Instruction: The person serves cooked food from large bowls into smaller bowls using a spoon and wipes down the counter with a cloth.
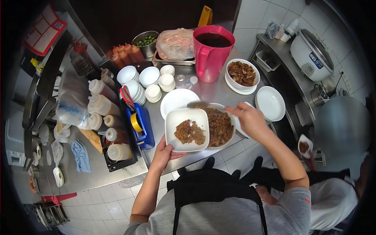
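Note:
My left hand (164,155) grips the lower left edge of a square white dish (170,126), which holds a small heap of minced brown food (189,132). My right hand (247,117) is closed round the handle of a spoon, whose blurred dark bowl (197,105) is over the dish's top edge. Just right of the dish, partly under it, is a larger white bowl (234,131) full of brown shredded food (220,127). A round white plate (178,96) lies behind the dish.
A pink pitcher (212,55) of dark liquid and a bowl of brown meat (241,74) stand behind. Stacked white bowls (150,75), a blue caddy (143,129) and squeeze bottles (102,105) are left. An empty bowl (270,103) is right; another person (333,199) holds a dish lower right.

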The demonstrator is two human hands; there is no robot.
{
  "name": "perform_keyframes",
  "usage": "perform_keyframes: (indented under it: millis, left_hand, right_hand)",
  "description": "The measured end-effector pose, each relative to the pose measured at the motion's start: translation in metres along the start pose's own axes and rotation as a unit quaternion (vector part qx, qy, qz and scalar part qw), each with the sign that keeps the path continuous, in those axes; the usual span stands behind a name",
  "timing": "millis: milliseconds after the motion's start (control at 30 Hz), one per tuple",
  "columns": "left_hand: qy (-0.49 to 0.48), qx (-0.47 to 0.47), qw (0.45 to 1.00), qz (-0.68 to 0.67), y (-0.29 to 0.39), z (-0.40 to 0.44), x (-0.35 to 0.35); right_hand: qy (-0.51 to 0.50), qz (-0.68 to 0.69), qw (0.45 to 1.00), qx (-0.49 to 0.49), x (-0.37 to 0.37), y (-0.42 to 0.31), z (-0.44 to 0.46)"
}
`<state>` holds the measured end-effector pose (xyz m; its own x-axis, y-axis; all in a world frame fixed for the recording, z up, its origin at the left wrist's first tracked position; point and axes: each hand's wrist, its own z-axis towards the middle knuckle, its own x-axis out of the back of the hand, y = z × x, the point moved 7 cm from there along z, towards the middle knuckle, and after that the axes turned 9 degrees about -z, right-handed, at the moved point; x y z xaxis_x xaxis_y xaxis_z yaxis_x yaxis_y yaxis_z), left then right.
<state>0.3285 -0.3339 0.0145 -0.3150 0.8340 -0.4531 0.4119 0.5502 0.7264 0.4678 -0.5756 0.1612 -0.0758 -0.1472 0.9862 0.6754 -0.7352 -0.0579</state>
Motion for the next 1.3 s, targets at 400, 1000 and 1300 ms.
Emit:
perform_keyframes:
  millis: [400,1000,1300]
  left_hand:
    - [0.056,0.013,0.998,-0.021,-0.022,-0.025,0.030]
    - [0.088,0.000,0.994,-0.063,-0.042,-0.029,0.032]
    - [0.090,-0.008,0.995,-0.052,-0.042,-0.030,0.032]
  right_hand:
    - [-0.148,-0.299,0.943,-0.002,-0.057,0.012,0.026]
    - [-0.286,-0.063,0.956,0.025,-0.104,0.090,0.051]
    - [-0.256,-0.110,0.958,0.073,-0.111,0.061,0.061]
